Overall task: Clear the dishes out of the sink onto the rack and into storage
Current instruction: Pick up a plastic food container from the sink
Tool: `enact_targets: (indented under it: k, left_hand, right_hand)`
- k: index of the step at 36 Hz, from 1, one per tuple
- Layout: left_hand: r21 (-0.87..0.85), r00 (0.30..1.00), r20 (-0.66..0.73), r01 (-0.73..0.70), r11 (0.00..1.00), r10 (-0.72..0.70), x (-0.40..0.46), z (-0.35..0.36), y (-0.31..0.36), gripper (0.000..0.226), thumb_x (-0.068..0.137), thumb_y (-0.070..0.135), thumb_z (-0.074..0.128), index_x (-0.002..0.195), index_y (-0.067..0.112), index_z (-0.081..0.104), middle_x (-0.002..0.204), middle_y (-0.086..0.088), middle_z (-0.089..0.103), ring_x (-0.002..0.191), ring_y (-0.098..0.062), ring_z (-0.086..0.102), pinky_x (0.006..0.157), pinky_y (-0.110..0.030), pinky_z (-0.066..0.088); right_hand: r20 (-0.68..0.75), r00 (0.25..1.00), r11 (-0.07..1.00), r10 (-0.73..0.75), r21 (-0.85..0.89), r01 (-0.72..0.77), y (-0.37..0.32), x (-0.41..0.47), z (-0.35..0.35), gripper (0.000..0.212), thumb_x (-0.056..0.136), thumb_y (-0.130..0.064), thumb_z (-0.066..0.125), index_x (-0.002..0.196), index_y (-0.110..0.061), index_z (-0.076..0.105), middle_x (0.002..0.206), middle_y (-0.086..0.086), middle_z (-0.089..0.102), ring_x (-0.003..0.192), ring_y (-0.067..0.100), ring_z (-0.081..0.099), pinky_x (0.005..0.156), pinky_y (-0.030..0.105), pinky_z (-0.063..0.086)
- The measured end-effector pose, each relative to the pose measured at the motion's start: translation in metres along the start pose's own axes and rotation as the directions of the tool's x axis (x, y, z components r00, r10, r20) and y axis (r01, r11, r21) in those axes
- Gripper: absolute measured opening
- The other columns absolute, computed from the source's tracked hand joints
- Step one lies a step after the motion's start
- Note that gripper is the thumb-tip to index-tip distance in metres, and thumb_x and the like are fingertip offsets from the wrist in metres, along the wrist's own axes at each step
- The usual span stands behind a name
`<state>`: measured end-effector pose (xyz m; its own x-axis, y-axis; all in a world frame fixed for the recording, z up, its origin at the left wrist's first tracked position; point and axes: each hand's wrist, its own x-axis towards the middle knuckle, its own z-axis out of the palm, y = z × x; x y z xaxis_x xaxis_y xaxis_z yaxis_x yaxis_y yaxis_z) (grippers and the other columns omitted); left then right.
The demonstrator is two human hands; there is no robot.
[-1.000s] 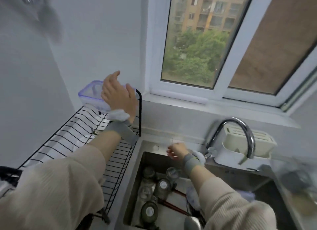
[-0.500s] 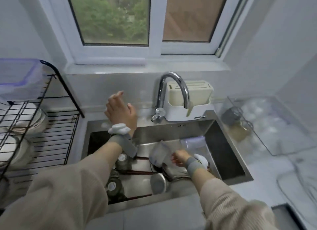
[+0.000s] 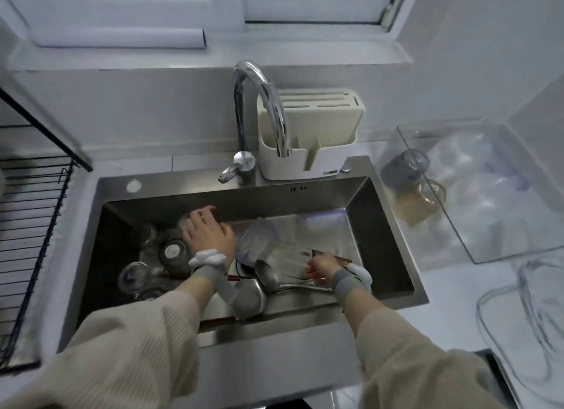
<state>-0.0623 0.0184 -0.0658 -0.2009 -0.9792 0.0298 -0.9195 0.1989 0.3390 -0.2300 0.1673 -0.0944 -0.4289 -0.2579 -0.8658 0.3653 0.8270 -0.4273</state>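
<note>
Both hands worked inside a stainless-steel sink (image 3: 381,225) set under a curved chrome faucet (image 3: 259,103), seen from a head-worn camera looking down. The left hand (image 3: 209,233) reached to the back-left of the basin, its fingers (image 3: 204,212) curved over a clear glass (image 3: 184,222) there; motion blur made it impossible to tell whether they gripped it or only touched it. Around that hand lay a cluster of small glass jars with metal lids (image 3: 172,251) (some on their sides, glinting grey), all crowded into the left half of the basin.

The right hand (image 3: 320,268) was lower, near the front-right, fingers curled down among the cutlery; what it held, if anything, could not be made out. Just left of it lay a steel ladle (image 3: 267,274) and a round metal cup (image 3: 248,298), with dark red chopsticks (image 3: 236,277) beneath them. A translucent plastic lid or container (image 3: 256,241) leaned between the two hands.

Both wrists wore grey bands with white fittings, and both arms were in cream ribbed sleeves. A black wire dish rack (image 3: 33,213) stood on the table to the left of the sink. A cream utensil and knife holder (image 3: 314,134) sat behind the basin, beside the faucet. A clear plastic box (image 3: 476,192) rested on the table to the right.
</note>
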Motion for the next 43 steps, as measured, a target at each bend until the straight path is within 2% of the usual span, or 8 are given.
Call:
enact_targets:
  k: [4, 8, 11, 18, 21, 31, 39, 43]
  left_hand:
    - [0.157, 0.930, 0.355, 0.037, 0.987, -0.092, -0.010, 0.030, 0.006, 0.052, 0.093, 0.045, 0.051, 0.130, 0.011, 0.043, 0.136, -0.015, 0.043, 0.128, -0.032, 0.039, 0.102, -0.039, 0.031]
    - [0.210, 0.836, 0.526, 0.050, 0.976, -0.156, -0.016, 0.056, 0.009, 0.073, 0.089, 0.061, 0.051, 0.139, 0.009, 0.039, 0.142, -0.014, 0.041, 0.131, -0.030, 0.038, 0.106, -0.036, 0.032]
    - [0.155, 0.820, 0.537, 0.137, 0.978, -0.200, -0.019, 0.062, 0.021, 0.076, 0.084, 0.050, 0.067, 0.139, 0.006, 0.038, 0.141, -0.018, 0.040, 0.131, -0.033, 0.038, 0.109, -0.040, 0.031]
    - [0.157, 0.805, 0.541, 0.185, 0.970, -0.241, -0.012, 0.081, 0.046, 0.090, 0.078, 0.065, 0.065, 0.140, 0.008, 0.032, 0.142, -0.014, 0.037, 0.131, -0.028, 0.039, 0.105, -0.035, 0.037]
    - [0.086, 0.815, 0.527, 0.232, 0.969, -0.241, -0.008, 0.092, 0.055, 0.092, 0.075, 0.046, 0.078, 0.142, 0.004, 0.030, 0.143, -0.018, 0.035, 0.132, -0.032, 0.036, 0.108, -0.039, 0.034]
    - [0.117, 0.837, 0.508, 0.166, 0.979, -0.202, 0.005, 0.121, 0.050, 0.092, 0.078, 0.049, 0.074, 0.145, 0.008, 0.025, 0.146, -0.015, 0.035, 0.135, -0.031, 0.036, 0.108, -0.036, 0.031]
    - [0.161, 0.849, 0.492, 0.128, 0.979, -0.193, 0.008, 0.135, 0.043, 0.101, 0.062, 0.066, 0.077, 0.137, 0.014, 0.033, 0.134, -0.012, 0.046, 0.123, -0.028, 0.048, 0.100, -0.034, 0.040]
    - [0.181, 0.875, 0.437, 0.141, 0.973, -0.208, 0.010, 0.142, 0.045, 0.073, 0.084, 0.047, 0.067, 0.138, 0.010, 0.036, 0.133, -0.016, 0.047, 0.121, -0.029, 0.049, 0.101, -0.037, 0.039]
  right_hand:
    - [-0.018, 1.000, 0.999, 0.000, 0.034, 0.001, -0.006, 0.018, -0.005, 0.015, 0.100, -0.011, 0.040, 0.091, -0.003, 0.049, 0.069, 0.010, 0.050, 0.054, 0.021, 0.047, 0.044, 0.024, 0.040]
    - [-0.107, 0.994, 0.994, -0.033, 0.099, 0.044, -0.018, 0.040, -0.016, 0.050, 0.095, -0.030, 0.052, 0.133, -0.002, 0.037, 0.117, 0.022, 0.057, 0.105, 0.035, 0.060, 0.087, 0.042, 0.048]
    - [-0.189, 0.982, 0.978, -0.016, 0.200, 0.054, -0.030, 0.046, -0.023, 0.078, 0.093, -0.038, 0.055, 0.151, -0.009, 0.012, 0.141, 0.020, 0.044, 0.119, 0.041, 0.054, 0.098, 0.050, 0.047]
    - [-0.264, 0.962, 0.974, -0.074, 0.186, 0.127, -0.050, 0.075, -0.036, 0.091, 0.091, -0.044, 0.058, 0.154, -0.023, -0.004, 0.153, 0.020, 0.029, 0.135, 0.041, 0.038, 0.111, 0.051, 0.033]
    - [-0.237, 0.965, 0.981, -0.108, 0.132, 0.142, -0.053, 0.086, -0.036, 0.091, 0.092, -0.048, 0.057, 0.153, -0.031, -0.009, 0.156, 0.018, 0.025, 0.138, 0.042, 0.034, 0.113, 0.051, 0.030]
    - [-0.248, 0.953, 0.985, -0.173, -0.028, 0.171, -0.058, 0.112, -0.030, 0.082, 0.093, -0.049, 0.053, 0.154, -0.030, 0.001, 0.150, 0.021, 0.034, 0.133, 0.040, 0.039, 0.112, 0.044, 0.031]
    - [-0.311, 0.946, 0.956, -0.089, 0.238, 0.168, -0.065, 0.120, -0.023, 0.088, 0.088, -0.047, 0.062, 0.153, -0.026, 0.006, 0.158, 0.008, 0.025, 0.141, 0.037, 0.027, 0.117, 0.042, 0.021]
    - [-0.364, 0.931, 0.974, -0.020, 0.204, 0.101, -0.064, 0.121, -0.024, 0.079, 0.091, -0.046, 0.058, 0.152, -0.024, 0.012, 0.153, 0.016, 0.027, 0.138, 0.039, 0.031, 0.112, 0.040, 0.026]
